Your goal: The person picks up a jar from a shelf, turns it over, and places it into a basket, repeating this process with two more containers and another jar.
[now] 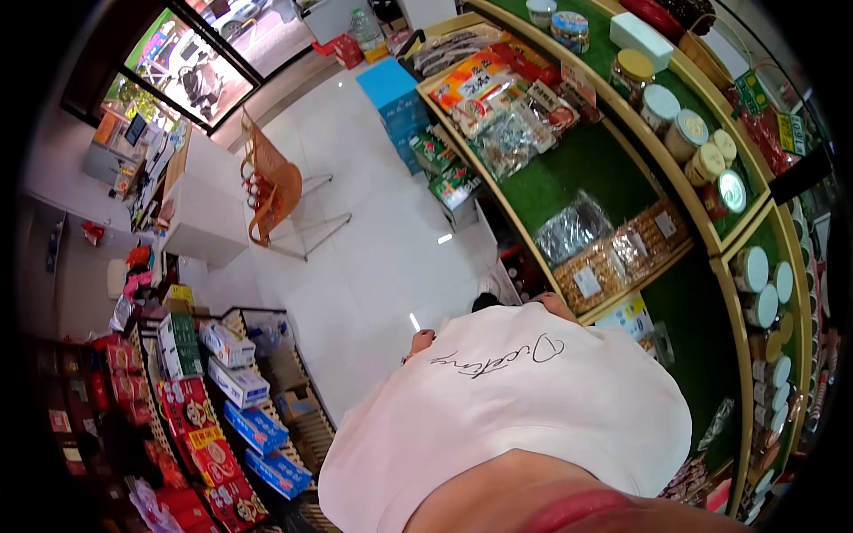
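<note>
My left hand (422, 340) hangs beside the white shirt (524, 373), over the pale tiled floor (382, 240). It is small in view, with the fingers bunched together, and nothing can be made out in it. On the other side, my right hand (557, 307) is at the wooden edge of the green-lined shelf, partly covered by the shirt. Its fingers are mostly hidden. Closest to it are a long pack of nut-like snacks (604, 262) and a white and yellow packet (629, 318).
Jars (660, 107) line the upper tier at right. Blue boxes (391, 102) and green cartons (453, 185) stand beside the shelf. An orange chair (277, 191) is ahead, near a white counter (209, 213). Racks with red packs (213, 453) and blue boxes (258, 426) stand at left.
</note>
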A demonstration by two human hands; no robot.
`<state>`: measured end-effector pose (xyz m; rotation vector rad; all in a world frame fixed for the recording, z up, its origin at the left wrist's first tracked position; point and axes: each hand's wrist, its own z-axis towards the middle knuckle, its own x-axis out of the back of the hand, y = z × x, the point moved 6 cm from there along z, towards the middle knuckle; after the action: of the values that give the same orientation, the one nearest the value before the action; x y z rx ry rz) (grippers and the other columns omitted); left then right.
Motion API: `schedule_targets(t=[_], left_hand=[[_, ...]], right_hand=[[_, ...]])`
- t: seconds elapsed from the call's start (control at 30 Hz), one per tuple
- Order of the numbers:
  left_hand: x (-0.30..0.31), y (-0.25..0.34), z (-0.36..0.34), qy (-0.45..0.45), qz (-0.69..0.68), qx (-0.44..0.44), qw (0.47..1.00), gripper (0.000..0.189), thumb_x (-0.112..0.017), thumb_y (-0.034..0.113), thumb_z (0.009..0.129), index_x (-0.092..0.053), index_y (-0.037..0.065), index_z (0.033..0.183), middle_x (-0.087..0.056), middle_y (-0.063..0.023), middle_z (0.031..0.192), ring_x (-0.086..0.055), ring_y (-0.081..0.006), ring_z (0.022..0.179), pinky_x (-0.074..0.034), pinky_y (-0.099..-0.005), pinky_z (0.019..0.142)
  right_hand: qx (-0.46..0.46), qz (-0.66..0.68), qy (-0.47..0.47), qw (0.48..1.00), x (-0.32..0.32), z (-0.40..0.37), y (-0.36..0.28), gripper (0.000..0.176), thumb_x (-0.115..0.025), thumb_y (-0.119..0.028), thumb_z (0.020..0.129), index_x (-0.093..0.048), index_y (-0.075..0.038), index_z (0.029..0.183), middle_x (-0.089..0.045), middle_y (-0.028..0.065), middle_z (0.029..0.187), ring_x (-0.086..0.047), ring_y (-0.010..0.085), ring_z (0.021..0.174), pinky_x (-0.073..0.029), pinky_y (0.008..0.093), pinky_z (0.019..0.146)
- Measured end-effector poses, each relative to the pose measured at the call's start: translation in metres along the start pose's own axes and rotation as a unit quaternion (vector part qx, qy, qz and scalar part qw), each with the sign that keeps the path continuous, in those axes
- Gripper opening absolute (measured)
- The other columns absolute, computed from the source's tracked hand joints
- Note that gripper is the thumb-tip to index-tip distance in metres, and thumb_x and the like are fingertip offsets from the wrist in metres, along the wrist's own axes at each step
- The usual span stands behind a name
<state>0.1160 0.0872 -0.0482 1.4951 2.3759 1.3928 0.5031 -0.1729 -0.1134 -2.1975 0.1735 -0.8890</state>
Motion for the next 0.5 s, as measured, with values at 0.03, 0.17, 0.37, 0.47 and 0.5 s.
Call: schedule_targets(t=[0.03, 0.17, 0.37, 0.47, 0.5], left_hand=[[0.001, 0.009, 0.030, -0.011, -0.032, -0.017, 0.999, 0.037, -0.056, 0.029, 0.084, -0.061, -0.001, 0.104, -0.067, -0.0107, 0.086, -0.063, -0.0170, 0.074, -0.049, -0.0292, 0.062], [0.003, 0.082, 0.111, -0.044, -0.127, -0.041, 0.990, 0.035, -0.058, 0.029, 0.085, -0.061, -0.002, 0.101, -0.067, -0.0099, 0.085, -0.063, -0.0155, 0.074, -0.048, -0.0267, 0.063], [-0.007, 0.262, 0.179, -0.109, -0.109, -0.121, 0.981, 0.033, -0.056, 0.026, 0.089, -0.058, 0.000, 0.108, -0.066, -0.0088, 0.089, -0.061, -0.0138, 0.078, -0.047, -0.0255, 0.064], [-0.019, 0.370, 0.203, -0.157, -0.083, -0.213, 0.961, 0.031, -0.058, 0.022, 0.089, -0.056, -0.001, 0.110, -0.064, -0.0094, 0.098, -0.060, -0.0147, 0.088, -0.047, -0.0264, 0.074], [-0.026, 0.404, 0.214, -0.181, -0.109, -0.261, 0.942, 0.030, -0.059, 0.019, 0.088, -0.055, -0.001, 0.110, -0.063, -0.0096, 0.100, -0.060, -0.0150, 0.090, -0.047, -0.0269, 0.077]], right_hand=[[-0.018, 0.051, -0.032, 0.998, 0.006, 0.020, -0.023, 0.025, -0.060, -0.024, 0.079, -0.068, -0.002, 0.088, -0.066, 0.0114, 0.083, -0.061, 0.0227, 0.076, -0.048, 0.0349, 0.070], [-0.073, 0.239, -0.088, 0.964, 0.037, 0.062, -0.124, 0.024, -0.057, -0.031, 0.085, -0.059, -0.010, 0.095, -0.059, 0.0015, 0.077, -0.051, 0.0107, 0.060, -0.043, 0.0262, 0.053], [0.012, 0.343, -0.023, 0.939, 0.086, 0.114, -0.233, 0.031, -0.059, -0.024, 0.085, -0.057, -0.006, 0.110, -0.063, 0.0034, 0.086, -0.055, 0.0101, 0.070, -0.043, 0.0217, 0.059], [0.074, 0.370, 0.007, 0.926, 0.125, 0.114, -0.291, 0.029, -0.058, -0.019, 0.086, -0.057, -0.006, 0.112, -0.063, 0.0032, 0.087, -0.055, 0.0090, 0.072, -0.044, 0.0221, 0.063], [0.105, 0.368, 0.024, 0.923, 0.136, 0.119, -0.303, 0.029, -0.058, -0.018, 0.086, -0.057, -0.005, 0.112, -0.063, 0.0031, 0.088, -0.055, 0.0089, 0.073, -0.045, 0.0224, 0.065]])
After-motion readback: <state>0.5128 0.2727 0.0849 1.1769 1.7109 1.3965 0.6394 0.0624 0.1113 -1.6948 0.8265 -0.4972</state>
